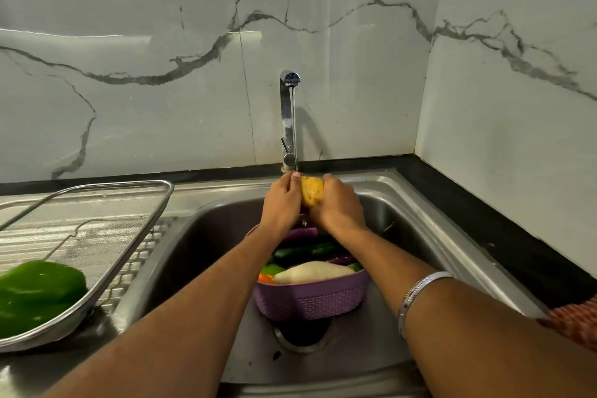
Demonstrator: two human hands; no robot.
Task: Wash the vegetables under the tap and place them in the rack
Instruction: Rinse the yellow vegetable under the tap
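A yellow potato point(312, 191) is held between both hands under the thin stream from the chrome tap point(288, 119). My left hand point(283, 203) grips its left side and my right hand point(337, 205) wraps its right side. Below them, a purple basket point(310, 299) stands in the steel sink point(206, 255); it holds a pale radish point(311, 271), a cucumber point(303, 250), purple aubergines, a bit of carrot and green pieces. A metal mesh rack point(97, 223) lies on the drainboard at the left, with a green capsicum point(37, 292) in its near end.
A marble-patterned wall rises behind and to the right of the sink. A black counter strip point(504, 236) runs along the right side. The drain opening point(303, 334) shows just in front of the basket. Bangles circle my right wrist.
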